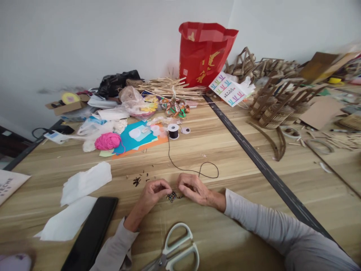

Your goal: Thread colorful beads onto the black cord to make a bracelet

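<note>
Beadwork (172, 196), a small dark cluster of coloured beads, is lying on the wooden table (231, 158) between your two hands, close to your edge. Your left hand (153, 191) is curling its fingers narrowly and pinching the cluster from its left side; your right hand (194, 188) is closing on it from the right, fingers bent in tight. Black cord (191, 170) is running from your right hand in a loop across the table up to a black spool (173, 131) beside blue paper (132, 141). Scissors (176, 250) with pale handles are lying just below your wrists, a black phone (91, 233) and white tissue (84, 180) off to your left.
</note>
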The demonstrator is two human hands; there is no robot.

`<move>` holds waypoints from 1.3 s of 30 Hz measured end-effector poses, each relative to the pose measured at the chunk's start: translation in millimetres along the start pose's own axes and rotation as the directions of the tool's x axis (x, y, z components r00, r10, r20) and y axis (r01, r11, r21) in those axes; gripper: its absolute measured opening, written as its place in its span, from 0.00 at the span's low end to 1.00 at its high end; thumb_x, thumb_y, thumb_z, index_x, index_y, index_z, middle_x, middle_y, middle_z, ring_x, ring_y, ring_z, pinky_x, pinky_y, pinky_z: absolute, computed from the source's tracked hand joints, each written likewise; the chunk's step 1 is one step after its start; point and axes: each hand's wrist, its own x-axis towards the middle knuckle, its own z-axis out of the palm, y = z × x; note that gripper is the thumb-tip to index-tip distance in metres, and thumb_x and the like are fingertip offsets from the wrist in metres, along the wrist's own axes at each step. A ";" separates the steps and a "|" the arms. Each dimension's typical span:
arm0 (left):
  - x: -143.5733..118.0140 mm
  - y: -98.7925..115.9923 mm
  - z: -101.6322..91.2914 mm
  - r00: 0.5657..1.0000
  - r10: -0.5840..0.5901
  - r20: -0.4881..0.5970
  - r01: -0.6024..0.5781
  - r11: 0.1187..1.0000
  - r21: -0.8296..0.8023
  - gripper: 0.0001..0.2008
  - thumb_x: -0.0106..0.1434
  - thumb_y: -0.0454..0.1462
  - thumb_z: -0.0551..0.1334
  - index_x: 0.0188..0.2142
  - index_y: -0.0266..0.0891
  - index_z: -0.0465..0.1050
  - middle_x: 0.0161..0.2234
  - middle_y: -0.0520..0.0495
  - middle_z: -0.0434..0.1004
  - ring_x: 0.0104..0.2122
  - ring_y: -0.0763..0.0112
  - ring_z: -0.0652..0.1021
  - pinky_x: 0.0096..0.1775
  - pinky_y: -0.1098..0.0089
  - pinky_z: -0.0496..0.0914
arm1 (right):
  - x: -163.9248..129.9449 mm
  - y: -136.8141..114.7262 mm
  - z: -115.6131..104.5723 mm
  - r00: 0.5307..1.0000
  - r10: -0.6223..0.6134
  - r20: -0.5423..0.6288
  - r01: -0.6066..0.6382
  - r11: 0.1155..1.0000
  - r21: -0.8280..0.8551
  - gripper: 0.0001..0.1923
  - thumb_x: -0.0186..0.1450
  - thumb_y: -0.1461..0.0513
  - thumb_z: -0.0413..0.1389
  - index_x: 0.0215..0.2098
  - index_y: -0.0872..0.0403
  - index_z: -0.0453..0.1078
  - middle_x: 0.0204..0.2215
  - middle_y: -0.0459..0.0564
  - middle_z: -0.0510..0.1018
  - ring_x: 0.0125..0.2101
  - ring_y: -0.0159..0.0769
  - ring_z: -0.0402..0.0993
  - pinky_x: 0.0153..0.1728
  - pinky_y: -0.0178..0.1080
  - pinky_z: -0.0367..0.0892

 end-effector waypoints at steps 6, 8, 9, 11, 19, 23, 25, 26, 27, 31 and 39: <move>0.0 0.7 0.1 1.000 -0.002 -0.010 0.002 1.000 0.003 0.07 0.51 0.36 0.67 0.23 0.33 0.74 0.23 0.49 0.74 0.26 0.72 0.72 0.31 0.73 0.65 | -1.4 -1.3 4.1 0.993 0.108 0.039 -0.110 0.992 0.063 0.13 0.65 0.54 0.55 0.34 0.57 0.67 0.25 0.45 0.70 0.22 0.25 0.63 0.22 0.28 0.59; 0.3 -0.6 -0.2 1.000 0.001 -0.016 -0.001 1.000 0.001 0.07 0.51 0.36 0.68 0.23 0.33 0.74 0.23 0.49 0.74 0.26 0.71 0.72 0.31 0.73 0.65 | -1.6 0.8 7.0 0.995 0.086 0.042 -0.089 0.994 0.065 0.13 0.62 0.55 0.58 0.35 0.57 0.67 0.25 0.45 0.71 0.23 0.25 0.64 0.23 0.28 0.60; 0.6 -1.2 -0.3 1.000 0.002 -0.018 -0.001 1.000 0.001 0.07 0.51 0.36 0.68 0.23 0.33 0.74 0.23 0.48 0.74 0.26 0.71 0.72 0.31 0.73 0.66 | -1.6 2.1 8.4 0.996 0.077 0.042 -0.079 0.995 0.064 0.12 0.62 0.56 0.59 0.35 0.57 0.68 0.25 0.45 0.71 0.23 0.26 0.65 0.24 0.28 0.61; 1.0 -2.0 -0.4 1.000 0.006 -0.022 -0.006 1.000 0.004 0.07 0.51 0.36 0.68 0.23 0.33 0.74 0.23 0.48 0.74 0.26 0.71 0.72 0.31 0.73 0.66 | -1.6 4.8 10.5 0.997 0.070 0.036 -0.072 0.996 0.060 0.11 0.63 0.57 0.58 0.35 0.57 0.68 0.24 0.45 0.72 0.23 0.26 0.66 0.25 0.29 0.62; 0.8 -0.5 0.1 0.999 0.017 -0.049 -0.015 0.999 0.048 0.06 0.51 0.36 0.67 0.23 0.34 0.74 0.22 0.49 0.74 0.25 0.72 0.72 0.29 0.74 0.66 | -0.2 4.5 9.3 0.986 0.165 0.002 -0.165 0.983 0.079 0.09 0.64 0.59 0.56 0.34 0.58 0.70 0.26 0.48 0.73 0.24 0.26 0.66 0.24 0.28 0.61; 1.1 0.5 0.4 0.999 0.029 -0.045 -0.027 0.998 0.050 0.06 0.51 0.35 0.67 0.23 0.34 0.74 0.22 0.49 0.74 0.25 0.72 0.72 0.29 0.74 0.66 | 0.7 2.1 7.7 0.987 0.161 0.013 -0.161 0.984 0.076 0.10 0.65 0.58 0.55 0.35 0.58 0.71 0.27 0.48 0.73 0.26 0.27 0.67 0.25 0.29 0.62; 1.2 1.0 0.6 0.999 0.030 -0.039 -0.028 0.999 0.046 0.06 0.51 0.35 0.67 0.22 0.34 0.74 0.22 0.49 0.74 0.24 0.72 0.72 0.29 0.74 0.66 | 0.7 2.1 7.8 0.989 0.148 0.014 -0.149 0.986 0.074 0.11 0.65 0.57 0.55 0.35 0.58 0.71 0.27 0.48 0.73 0.26 0.27 0.67 0.26 0.29 0.62; 1.1 1.4 0.7 0.999 0.029 -0.036 -0.028 0.999 0.045 0.06 0.51 0.35 0.67 0.23 0.34 0.74 0.22 0.49 0.74 0.24 0.72 0.72 0.29 0.74 0.66 | 0.6 2.5 8.0 0.990 0.141 0.013 -0.141 0.988 0.070 0.11 0.66 0.57 0.55 0.35 0.58 0.71 0.27 0.48 0.73 0.25 0.27 0.67 0.26 0.29 0.62; 1.0 1.9 0.8 0.999 0.028 -0.033 -0.027 0.999 0.045 0.06 0.51 0.35 0.67 0.23 0.34 0.74 0.22 0.49 0.74 0.24 0.72 0.72 0.28 0.74 0.67 | 0.4 3.0 8.3 0.991 0.133 0.013 -0.133 0.989 0.062 0.11 0.66 0.58 0.54 0.35 0.58 0.71 0.27 0.48 0.73 0.25 0.27 0.67 0.26 0.29 0.63; 0.6 3.8 1.1 0.999 0.020 -0.026 -0.018 0.998 0.060 0.06 0.51 0.35 0.67 0.23 0.34 0.74 0.22 0.49 0.74 0.25 0.72 0.72 0.29 0.74 0.67 | -0.6 5.5 9.4 0.994 0.104 0.018 -0.104 0.994 0.022 0.10 0.66 0.59 0.53 0.33 0.58 0.70 0.27 0.49 0.74 0.26 0.28 0.67 0.28 0.30 0.63; 0.5 2.9 1.3 0.999 0.022 -0.024 -0.020 0.996 0.084 0.07 0.51 0.37 0.67 0.23 0.34 0.74 0.22 0.48 0.74 0.25 0.71 0.72 0.28 0.73 0.66 | -0.8 6.6 9.1 0.996 0.085 0.029 -0.085 0.996 -0.009 0.09 0.66 0.60 0.53 0.34 0.58 0.70 0.27 0.49 0.74 0.25 0.28 0.67 0.27 0.30 0.63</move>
